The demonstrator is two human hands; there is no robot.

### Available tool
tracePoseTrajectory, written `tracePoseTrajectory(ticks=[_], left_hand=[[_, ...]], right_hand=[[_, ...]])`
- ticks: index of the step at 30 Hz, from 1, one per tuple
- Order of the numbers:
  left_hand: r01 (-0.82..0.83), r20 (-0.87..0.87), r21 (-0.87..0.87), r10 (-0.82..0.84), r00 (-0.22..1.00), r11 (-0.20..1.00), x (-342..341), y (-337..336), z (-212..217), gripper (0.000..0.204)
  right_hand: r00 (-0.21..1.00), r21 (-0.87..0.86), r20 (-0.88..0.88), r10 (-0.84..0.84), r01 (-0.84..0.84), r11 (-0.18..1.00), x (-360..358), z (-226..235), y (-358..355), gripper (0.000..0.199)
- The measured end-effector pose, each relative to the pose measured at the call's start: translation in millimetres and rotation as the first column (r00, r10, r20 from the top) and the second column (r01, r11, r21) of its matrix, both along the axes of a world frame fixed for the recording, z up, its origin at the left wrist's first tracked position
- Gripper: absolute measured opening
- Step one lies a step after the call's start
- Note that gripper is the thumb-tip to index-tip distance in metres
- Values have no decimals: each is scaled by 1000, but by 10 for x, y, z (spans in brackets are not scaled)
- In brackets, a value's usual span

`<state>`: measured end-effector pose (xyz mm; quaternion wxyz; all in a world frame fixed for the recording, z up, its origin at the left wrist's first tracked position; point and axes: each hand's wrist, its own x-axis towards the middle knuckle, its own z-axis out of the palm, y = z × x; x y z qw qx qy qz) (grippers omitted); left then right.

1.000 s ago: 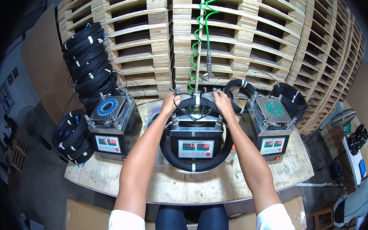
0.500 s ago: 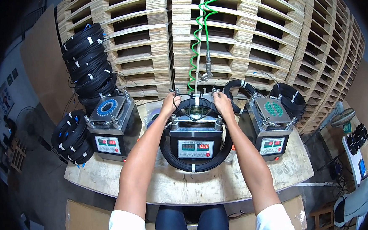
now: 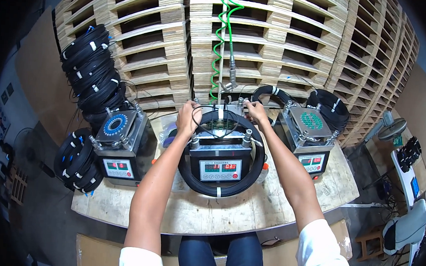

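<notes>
A metal box with a lit display panel stands at the middle of the table. A large black cable coil, bound with white ties, encircles it, and a thin loose loop of cable crosses its top. At the box's back left corner, my left hand is closed around a metal knob, mostly hidden by the fingers. My right hand pinches the matching knob at the back right corner. Two front knobs stand untouched.
Similar boxes flank this one, with a blue-ringed top plate at left and a green-dotted top plate at right. Cable coils are stacked at left. Behind, a green air hose hangs before wooden pallets.
The view has shifted slightly, moving the scene left. Both hands stay at the back knobs. Another red readout has lit on the middle panel.
</notes>
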<state>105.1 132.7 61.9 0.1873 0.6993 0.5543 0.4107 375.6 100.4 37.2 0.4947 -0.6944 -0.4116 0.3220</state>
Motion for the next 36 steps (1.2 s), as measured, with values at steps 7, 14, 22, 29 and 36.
tracePoseTrajectory(ticks=[7, 14, 22, 29, 36], left_hand=[[-6, -9, -45, 6, 1000, 999, 68, -83, 109, 33], [28, 6, -57, -28, 1000, 998, 26, -3, 60, 34], [75, 20, -35, -75, 997, 997, 6, 128, -82, 34], [77, 32, -12, -77, 997, 997, 42, 137, -56, 32], [84, 58, -28, -82, 995, 996, 68, 174, -129, 32]], right_hand=[[977, 15, 190, -101, 100, 995, 462, -226, 701, 55], [619, 66, -778, 106, -87, 994, 490, -316, 688, 16], [559, 88, -827, 63, 18, 996, 434, -343, 316, 23], [949, 103, -315, 23, 10, 995, 570, -369, 468, 31], [793, 131, 609, -21, -74, 989, 260, -178, 579, 58]])
